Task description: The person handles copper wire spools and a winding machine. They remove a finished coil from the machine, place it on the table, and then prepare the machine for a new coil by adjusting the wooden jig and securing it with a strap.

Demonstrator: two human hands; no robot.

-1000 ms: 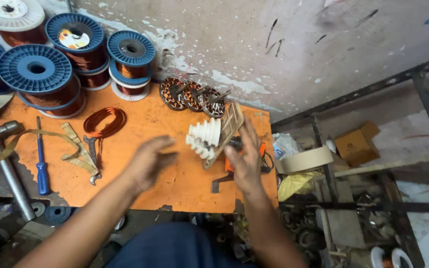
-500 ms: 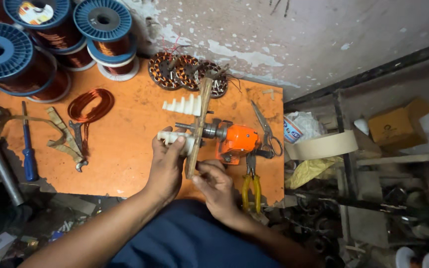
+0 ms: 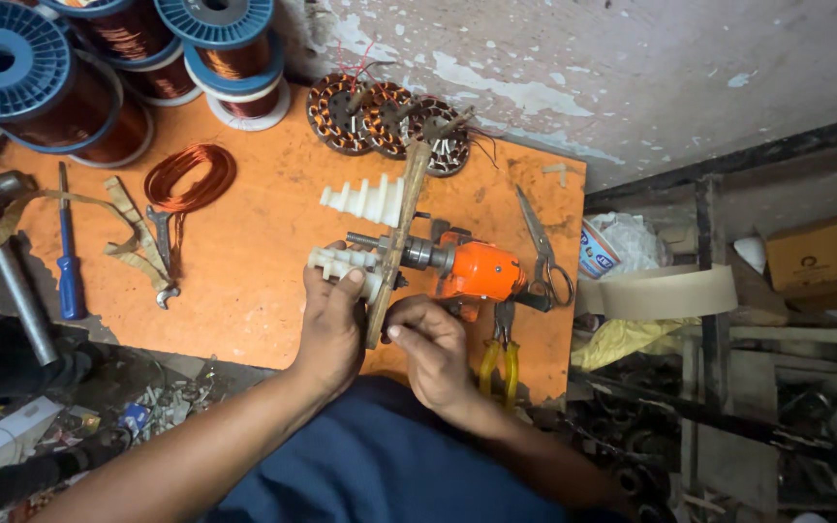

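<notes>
Gripping white stepped former (image 3: 341, 263) in closed left hand (image 3: 333, 324); right hand (image 3: 428, 347) pinching wooden bar (image 3: 396, 242) bottom. Best kept square to orange winder (image 3: 477, 271).

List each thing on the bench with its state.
Left hand: gripping white stepped former.
Right hand: touching wooden bar.
Orange winder: lying on bench.
Scissors: closed, flat.
Yellow pliers: lying flat.
Copper coil: loose, looped.
Blue screwdriver: lying untouched.
</notes>
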